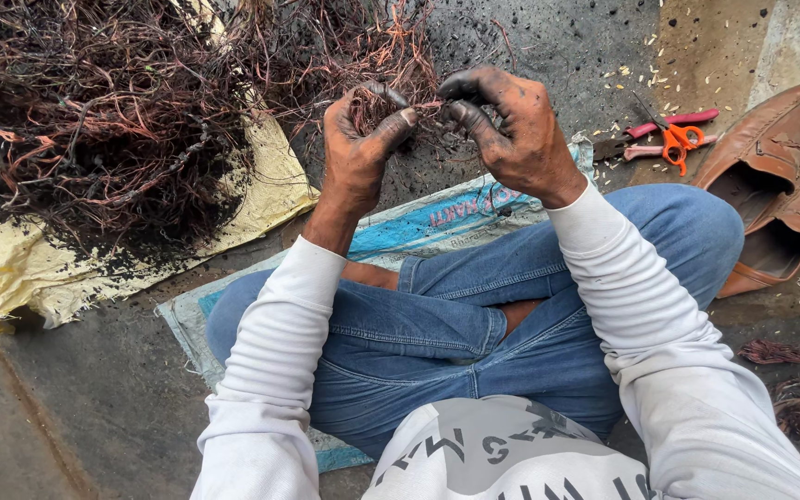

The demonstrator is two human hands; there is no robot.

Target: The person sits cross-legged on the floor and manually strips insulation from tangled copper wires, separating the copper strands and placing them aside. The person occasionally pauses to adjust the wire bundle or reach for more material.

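Seated cross-legged on the floor, a person's soot-blackened left hand [358, 139] and right hand [511, 125] each close their grip on a tuft of burnt reddish copper wire [416, 104], held taut between them beside the far-left tangled heap of charred copper wire [113, 111].

A single head-worn camera looks steeply down from close above the seated person's crossed legs [474, 324], facing forward over the ground [94, 407]. Both hands fill the upper middle; the wire heap [113, 111] reaches the top left corner.
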